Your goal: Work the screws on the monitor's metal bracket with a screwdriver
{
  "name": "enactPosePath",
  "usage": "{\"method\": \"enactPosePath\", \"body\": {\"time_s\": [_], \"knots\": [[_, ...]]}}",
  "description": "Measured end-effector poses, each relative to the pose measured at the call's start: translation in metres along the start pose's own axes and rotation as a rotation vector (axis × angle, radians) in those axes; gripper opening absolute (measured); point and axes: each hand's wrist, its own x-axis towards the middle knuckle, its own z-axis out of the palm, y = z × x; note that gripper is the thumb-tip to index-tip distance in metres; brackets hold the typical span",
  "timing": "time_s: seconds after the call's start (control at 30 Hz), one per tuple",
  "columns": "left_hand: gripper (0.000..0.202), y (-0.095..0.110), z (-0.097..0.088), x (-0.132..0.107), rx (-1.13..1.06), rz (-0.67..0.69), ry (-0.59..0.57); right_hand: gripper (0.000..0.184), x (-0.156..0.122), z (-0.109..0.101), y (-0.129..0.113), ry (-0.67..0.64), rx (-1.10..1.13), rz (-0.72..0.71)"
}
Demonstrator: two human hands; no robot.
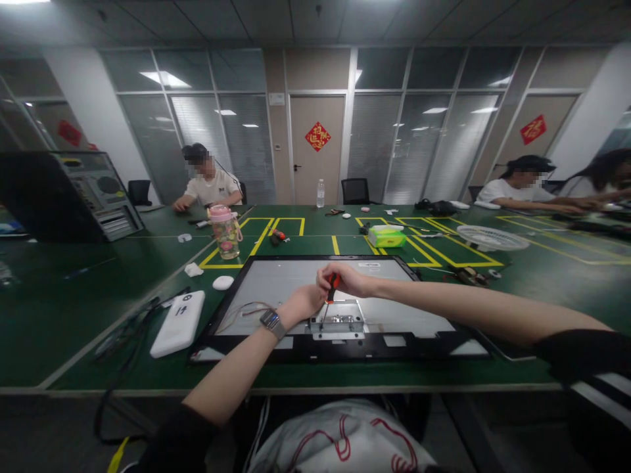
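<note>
A flat panel with a black frame and grey back point(286, 276) lies on the table in front of me. Near its front edge sits a metal bracket point(352, 322). My right hand point(345, 279) is closed around the red and black handle of a screwdriver point(334, 286), held upright with its thin shaft pointing down at the bracket's left part. My left hand point(306, 303), with a watch on the wrist, is curled close beside the screwdriver; its fingertips are partly hidden, and what they grip does not show. Thin wires point(246, 309) lie on the panel left of my left hand.
A white power bank-like block point(178, 323), dark cables point(131, 328) and a pink-lidded bottle point(225, 231) stand or lie left. Beyond the panel are a green tissue pack point(387, 236) and a white round grille point(491, 238). A computer case point(73, 197) is far left. Other people sit across.
</note>
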Motion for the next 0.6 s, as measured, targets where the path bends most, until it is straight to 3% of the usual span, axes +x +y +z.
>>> {"method": "enactPosePath", "body": {"time_s": [0.43, 0.6], "knots": [[0.028, 0.006, -0.002, 0.003, 0.103, -0.017, -0.068, 0.023, -0.001, 0.007, -0.010, 0.035, -0.590, -0.185], [0.028, 0.010, -0.005, 0.001, 0.073, -0.052, -0.075, 0.022, 0.000, 0.013, -0.007, 0.231, -0.790, -0.196]]}}
